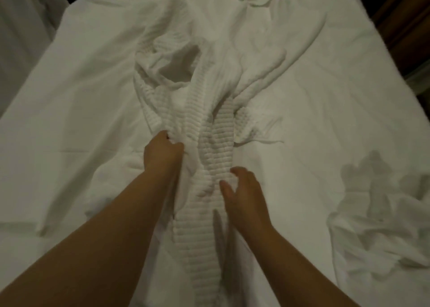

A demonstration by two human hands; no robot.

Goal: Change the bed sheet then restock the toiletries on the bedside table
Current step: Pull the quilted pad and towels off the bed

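A white sheet with a gathered, ribbed elastic edge (pixel 210 129) lies bunched in a long ridge down the middle of the bed. My left hand (pixel 161 152) grips a fold of that ribbed edge on its left side. Lower and to the right, my right hand (pixel 244 190) rests against the ridge with its thumb and fingers spread and loosely curved around the fabric. Under the bunched sheet spreads a flat white sheet (pixel 81 111) covering the mattress. No toiletries or bedside table are in view.
A second crumpled heap of white cloth (pixel 381 216) lies at the right near the bed's edge. Dark wooden furniture (pixel 404 22) stands beyond the bed's far right side. Another white bedding surface (pixel 21 27) shows at the upper left.
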